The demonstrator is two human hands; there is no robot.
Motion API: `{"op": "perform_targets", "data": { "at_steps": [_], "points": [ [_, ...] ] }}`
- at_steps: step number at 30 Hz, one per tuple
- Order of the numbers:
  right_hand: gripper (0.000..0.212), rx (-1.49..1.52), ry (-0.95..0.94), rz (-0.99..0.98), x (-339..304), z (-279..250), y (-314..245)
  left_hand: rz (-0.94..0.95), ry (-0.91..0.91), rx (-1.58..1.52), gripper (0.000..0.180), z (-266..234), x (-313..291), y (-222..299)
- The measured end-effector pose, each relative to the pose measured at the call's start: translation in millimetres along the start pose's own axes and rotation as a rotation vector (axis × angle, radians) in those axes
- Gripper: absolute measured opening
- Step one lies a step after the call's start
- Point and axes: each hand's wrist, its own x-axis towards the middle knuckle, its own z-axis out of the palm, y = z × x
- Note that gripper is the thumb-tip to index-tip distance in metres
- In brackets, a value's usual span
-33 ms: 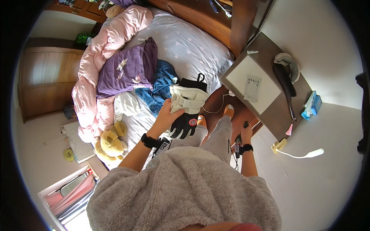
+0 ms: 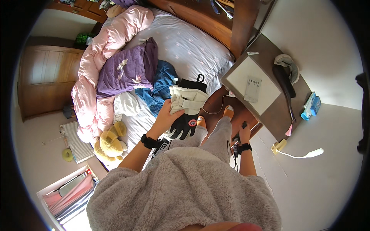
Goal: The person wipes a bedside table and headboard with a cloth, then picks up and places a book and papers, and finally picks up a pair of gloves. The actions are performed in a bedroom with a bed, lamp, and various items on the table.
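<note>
My left hand is closed on the cuff of a padded winter glove. The glove has a cream cuff with a strap, a black lining edge with a loop, and black fingers hanging down; a round red badge sits on its back. Whether a second glove lies behind it, I cannot tell. Lower on the right, my right hand is closed around a small black object, too small to name, beside the desk's near edge. Both wrists wear black straps with small devices.
A bed at the left carries a pink quilt, purple pillow, blue denim garment and yellow plush toy. The desk on the right holds a paper, headband-like item and tissue pack. A white cable crosses the floor.
My right hand has shifted slightly to the left with the small black object. My left hand and the glove have stayed nearly still.
</note>
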Motion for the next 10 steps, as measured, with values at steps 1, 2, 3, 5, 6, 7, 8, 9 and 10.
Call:
{"op": "perform_targets", "data": {
  "at_steps": [1, 2, 3, 5, 6, 7, 8, 9, 10],
  "points": [
    [0.039, -0.050, -0.066, -0.011, 1.9, 8.5, -4.2, 0.027, 0.011, 0.057, 0.050, -4.5, -5.5, -2.7],
    [0.038, -0.042, -0.060, -0.064, 3.9, 14.5, -10.3, 0.080, 0.044, 0.082, 0.046, -9.5, -10.9, -4.9],
    [0.037, -0.038, -0.057, -0.114, 4.0, 18.8, -16.8, 0.037, 0.055, 0.016, 0.045, -14.9, -14.9, -7.7],
    [0.036, -0.011, -0.068, -0.180, 5.6, 16.8, -33.2, 0.019, 0.088, -0.085, 0.043, -27.1, -18.4, -12.9],
    [0.035, 0.009, -0.084, -0.195, 4.1, 12.2, -41.6, 0.028, 0.109, -0.123, 0.043, -33.2, -22.1, -15.8],
    [0.034, 0.028, -0.099, -0.209, 1.4, 6.6, -49.6, -0.027, 0.105, -0.242, 0.043, -38.6, -23.3, -18.8],
    [0.033, 0.100, -0.111, -0.240, -1.9, 0.6, -56.2, -0.062, 0.101, -0.357, 0.043, -44.2, -22.1, -21.7],
    [0.033, 0.109, -0.079, -0.167, -5.3, -3.5, -63.5, -0.100, 0.093, -0.473, 0.043, -50.9, -20.1, -25.3],
    [0.034, 0.136, -0.046, -0.130, -8.9, -1.7, -72.5, -0.091, 0.086, -0.489, 0.043, -51.8, -22.0, -29.2]
  ]
}}
